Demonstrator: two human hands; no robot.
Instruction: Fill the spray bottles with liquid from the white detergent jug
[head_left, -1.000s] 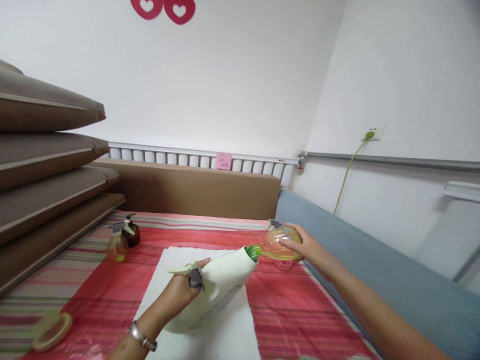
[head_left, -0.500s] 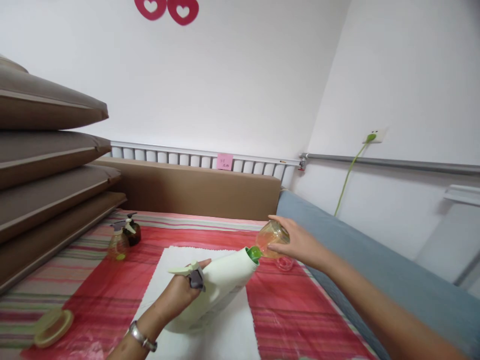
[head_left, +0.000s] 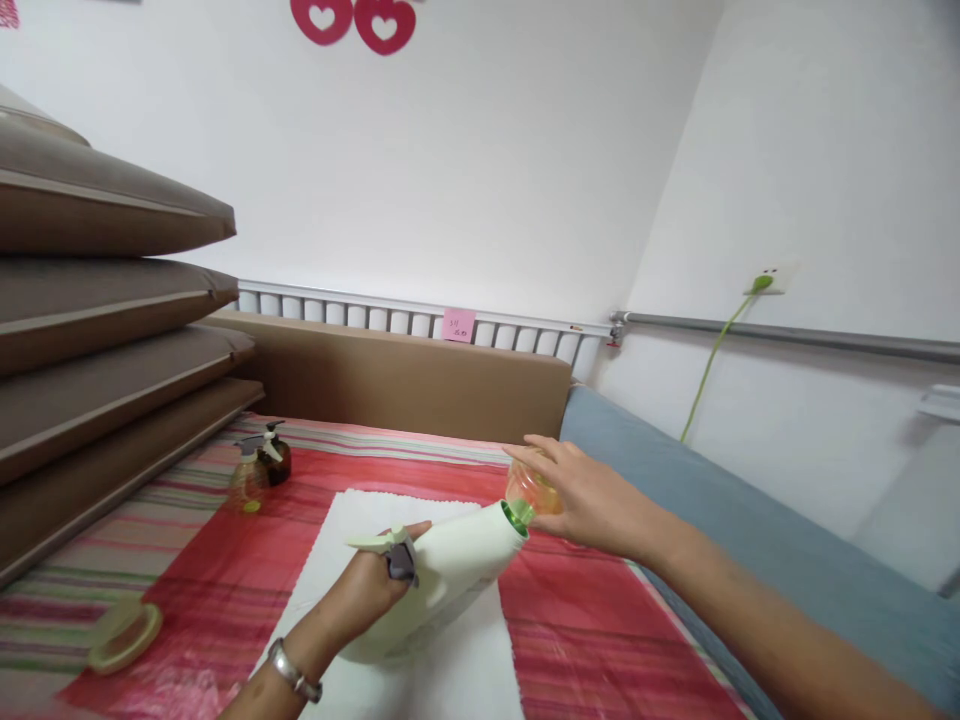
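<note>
My left hand (head_left: 367, 590) grips the handle of a large pale green jug (head_left: 442, 580), together with a pale green and grey spray trigger head (head_left: 386, 545). The jug lies tilted over a white cloth (head_left: 465, 670), its green spout (head_left: 517, 515) pointing right and up. My right hand (head_left: 585, 495) is closed round a small clear amber bottle (head_left: 529, 490). The bottle's mouth sits against the jug's green spout.
Two small spray bottles (head_left: 259, 470), one clear and one dark, stand at the back left of the red striped tablecloth (head_left: 600, 640). A pale green lid (head_left: 124, 632) lies at the front left. Stacked brown cushions (head_left: 97, 330) fill the left; a blue-grey pad (head_left: 750, 540) runs along the right wall.
My right hand has brought the amber bottle in from the right and tipped its mouth onto the jug's spout. The left hand and jug have barely moved.
</note>
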